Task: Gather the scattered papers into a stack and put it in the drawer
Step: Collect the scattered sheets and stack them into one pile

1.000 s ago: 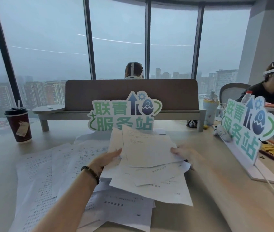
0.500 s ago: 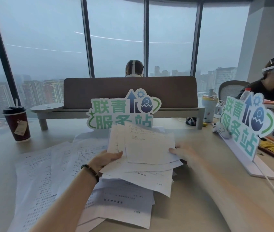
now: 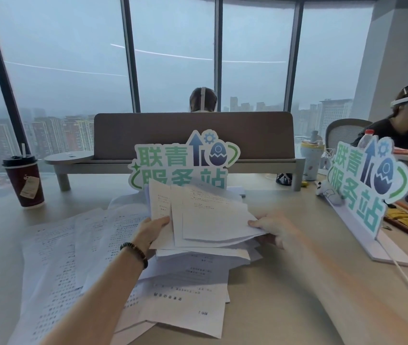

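Since the earlier frames, the bundle of papers (image 3: 205, 217) has been raised and tilted more upright, so that its top edge now covers the lower part of the green sign (image 3: 185, 160) behind it, and fewer loose sheets hang below it. The bundle is gripped at its left edge by the left hand (image 3: 152, 230), thumb on the front face, and at its right edge by the right hand (image 3: 271, 229), fingers closed around the sheets; the right hand is blurred, so the exact finger placement cannot be made out. A beaded bracelet (image 3: 134, 250) is worn on the left wrist. Further sheets (image 3: 183, 292) are left lying on the desk (image 3: 285, 295) beneath the bundle, and more printed pages (image 3: 58, 257) are spread to the left. A dark red cup (image 3: 25, 180) with a lid and straw is seen at the far left, and a second green sign (image 3: 367, 185) stands at the right. No drawer is in view.
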A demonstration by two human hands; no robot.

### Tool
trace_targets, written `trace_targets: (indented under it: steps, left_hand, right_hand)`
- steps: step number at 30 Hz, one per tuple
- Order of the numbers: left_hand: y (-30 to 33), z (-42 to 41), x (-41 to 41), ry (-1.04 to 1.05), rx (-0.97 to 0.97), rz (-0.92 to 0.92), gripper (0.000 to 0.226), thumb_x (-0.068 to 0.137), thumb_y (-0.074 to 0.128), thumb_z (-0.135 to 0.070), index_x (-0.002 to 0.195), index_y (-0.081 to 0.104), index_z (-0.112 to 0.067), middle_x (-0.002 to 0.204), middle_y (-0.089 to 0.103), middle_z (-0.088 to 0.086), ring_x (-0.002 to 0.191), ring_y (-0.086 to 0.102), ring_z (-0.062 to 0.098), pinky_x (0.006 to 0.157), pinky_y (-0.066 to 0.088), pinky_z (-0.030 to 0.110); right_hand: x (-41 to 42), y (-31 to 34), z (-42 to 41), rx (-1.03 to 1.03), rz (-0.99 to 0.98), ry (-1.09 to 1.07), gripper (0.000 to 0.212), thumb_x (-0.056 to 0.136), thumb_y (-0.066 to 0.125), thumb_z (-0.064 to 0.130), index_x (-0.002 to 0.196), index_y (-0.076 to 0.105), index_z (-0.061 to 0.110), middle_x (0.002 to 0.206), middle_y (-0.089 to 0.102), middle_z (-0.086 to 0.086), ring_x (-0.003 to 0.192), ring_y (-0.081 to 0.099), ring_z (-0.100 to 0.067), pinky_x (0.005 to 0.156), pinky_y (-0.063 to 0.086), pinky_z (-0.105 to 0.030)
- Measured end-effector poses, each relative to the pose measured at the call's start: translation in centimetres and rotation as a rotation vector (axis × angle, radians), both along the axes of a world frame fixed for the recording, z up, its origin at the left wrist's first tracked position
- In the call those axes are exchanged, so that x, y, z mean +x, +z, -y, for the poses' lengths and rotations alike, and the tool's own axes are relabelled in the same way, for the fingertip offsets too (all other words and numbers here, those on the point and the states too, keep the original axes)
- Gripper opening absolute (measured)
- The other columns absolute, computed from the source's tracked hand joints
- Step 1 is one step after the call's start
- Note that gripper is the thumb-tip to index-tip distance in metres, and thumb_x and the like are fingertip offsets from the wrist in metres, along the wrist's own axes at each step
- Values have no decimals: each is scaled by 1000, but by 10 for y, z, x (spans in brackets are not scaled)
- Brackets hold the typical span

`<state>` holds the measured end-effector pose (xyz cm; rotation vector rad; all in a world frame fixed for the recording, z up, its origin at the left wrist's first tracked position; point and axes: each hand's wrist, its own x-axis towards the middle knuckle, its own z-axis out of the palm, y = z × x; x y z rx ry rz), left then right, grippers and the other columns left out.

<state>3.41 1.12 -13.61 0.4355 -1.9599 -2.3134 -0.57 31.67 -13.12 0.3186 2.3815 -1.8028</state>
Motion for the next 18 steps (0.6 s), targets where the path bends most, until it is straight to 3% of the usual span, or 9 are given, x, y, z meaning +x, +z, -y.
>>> trace_targets:
  steps: [2,4,7,11,13,14,18]
  left_hand:
    - [0,-1,1,6,9,-4,32,93,64,-10,122,60,3,113,69,24,98,67,41,84,57,50]
    - [1,-3,2,-2,16,-15,30,94,62,-11,120,62,2,109,70,22,95,68,40,76,59,46]
    - [3,-4,4,-9,4,-26,23,95,58,-12,115,62,-2,98,71,17,82,68,34,60,56,34]
    - [6,-4,5,-13,-5,-27,25,97,57,-15,119,59,-3,94,70,15,75,66,30,53,54,30]
    - [7,-3,7,-21,28,-33,27,98,56,-16,122,58,-4,97,70,15,76,67,30,53,55,30]
    - [7,-3,7,-21,40,-39,29,98,57,-17,124,58,-3,101,70,15,79,68,30,56,56,31]
    - [7,-2,10,-48,72,-85,30,99,57,-21,125,60,-6,105,72,14,83,70,30,56,59,32]
  right_hand:
    - [2,4,2,-23,76,55,22,81,75,1,102,69,6,116,68,-16,115,60,-32,108,45,-46]
    - [2,5,2,-66,106,89,30,80,77,3,108,68,5,117,69,-15,114,62,-31,108,45,-46]
    - [2,2,5,-86,100,44,43,79,83,19,115,66,3,114,69,-14,108,65,-32,98,52,-44]
    - [1,1,5,-102,1,-115,35,88,75,13,118,62,0,119,63,-14,110,61,-32,90,51,-39]
    - [3,3,3,-161,24,-108,28,87,74,9,113,64,0,112,66,-13,98,64,-29,74,52,-36]
    - [5,4,3,-191,58,-72,29,86,74,7,112,65,0,112,68,-13,98,64,-30,74,53,-36]
    - [4,4,6,-282,21,-6,22,84,76,10,105,69,10,118,70,-12,114,62,-32,106,45,-47]
